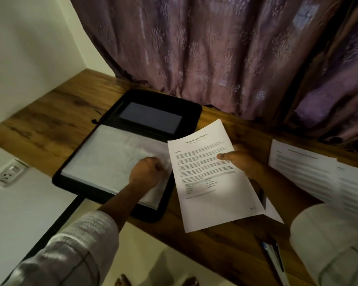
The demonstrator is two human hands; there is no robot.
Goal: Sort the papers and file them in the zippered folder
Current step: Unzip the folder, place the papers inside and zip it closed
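A black zippered folder lies open on the wooden desk, showing clear plastic sleeves and a dark pocket at its far half. My left hand rests on the sleeves' right edge and pinches the top sleeve. My right hand holds a printed sheet titled as an education transcript, thumb on top, just right of the folder and tilted above the desk. A second sheet's corner peeks out beneath it.
More printed papers lie on the desk at the right. A pen sits near the desk's front edge. A purple curtain hangs behind the desk. A wall socket is low on the left.
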